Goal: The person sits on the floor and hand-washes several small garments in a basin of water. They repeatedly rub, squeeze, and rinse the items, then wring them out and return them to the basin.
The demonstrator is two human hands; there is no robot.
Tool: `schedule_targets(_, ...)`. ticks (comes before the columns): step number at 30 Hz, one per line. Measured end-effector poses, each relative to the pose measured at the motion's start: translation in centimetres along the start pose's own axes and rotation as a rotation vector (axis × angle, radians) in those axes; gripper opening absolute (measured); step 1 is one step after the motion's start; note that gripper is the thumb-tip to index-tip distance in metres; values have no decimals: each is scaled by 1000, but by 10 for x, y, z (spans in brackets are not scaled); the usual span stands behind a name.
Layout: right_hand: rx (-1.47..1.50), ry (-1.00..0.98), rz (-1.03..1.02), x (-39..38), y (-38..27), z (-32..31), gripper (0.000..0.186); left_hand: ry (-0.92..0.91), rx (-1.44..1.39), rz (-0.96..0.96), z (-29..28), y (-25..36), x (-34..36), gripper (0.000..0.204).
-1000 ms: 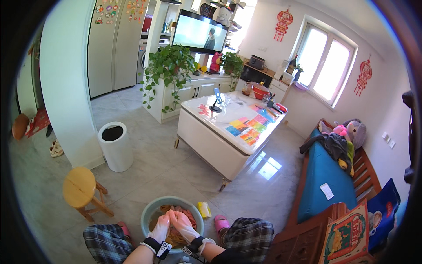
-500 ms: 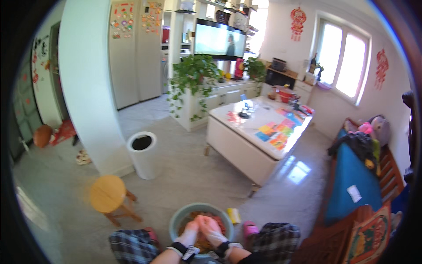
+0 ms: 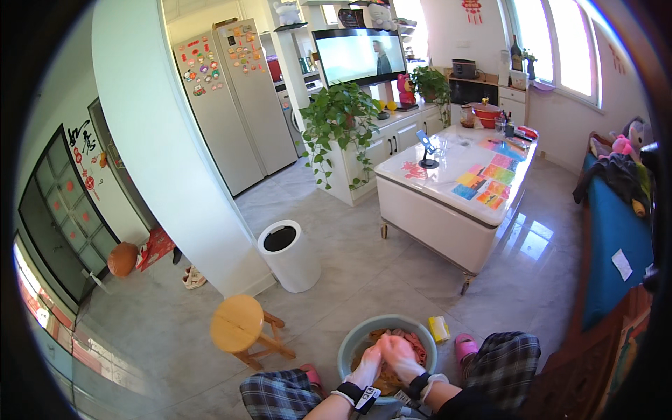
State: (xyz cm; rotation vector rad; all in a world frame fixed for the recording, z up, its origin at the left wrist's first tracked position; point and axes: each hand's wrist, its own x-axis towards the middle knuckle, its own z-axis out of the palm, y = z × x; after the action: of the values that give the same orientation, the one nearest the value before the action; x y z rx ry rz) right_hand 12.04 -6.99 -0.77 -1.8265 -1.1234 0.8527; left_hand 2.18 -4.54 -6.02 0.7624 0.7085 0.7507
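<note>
Between my knees stands a round pale blue-green basin [image 3: 344,355] holding wet-looking cloth [image 3: 413,341], pinkish red on the right and yellow-brown below. My left hand [image 3: 369,366] and my right hand [image 3: 400,353] meet over the middle of it, knuckles up and pressed together. Both look closed, and the fingers point down and are largely hidden. Whatever they grip cannot be made out, though the cloth lies right under them. Each wrist wears a dark band with a pale cuff. Beside the basin's right rim lies a small yellow-and-white packet [image 3: 439,328].
A wooden stool [image 3: 238,323] stands left of the basin, with a white bin [image 3: 292,262] behind it. Ahead is a white table [image 3: 434,220] on short legs. A blue-cushioned wooden bench [image 3: 616,238] runs along the right. My pink slippers [image 3: 465,346] flank the basin.
The view has swung left and tilted, so the basin and room sit farther right in the picture. My hands stay together over the basin, with little visible change in their pose.
</note>
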Motion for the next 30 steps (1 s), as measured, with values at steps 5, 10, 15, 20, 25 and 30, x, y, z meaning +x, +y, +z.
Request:
schedule_targets(5, 6, -151, -116, 6, 3, -4, 45, 198, -38, -221, 12, -1, -1, 33)
schedule_targets(10, -164, 26, 45, 12, 7, -9, 47, 278, 67, -344, 25, 3, -7, 36)
schedule_targets(15, -11, -135, -112, 7, -1, -8, 49, 210, -42, -126, 15, 4, -4, 39)
schedule_targets(20, -106, 12, 38, 0, -10, -6, 49, 176, -84, -182, 6, -4, 3, 32)
schedule_targets(25, 19, -212, -104, 2, -7, 0, 48, 183, -34, -79, -9, 0, 6, 30)
schedule_targets(30, -105, -2, 42, 8, -2, -2, 48, 117, 30, -174, 2, -2, 3, 34)
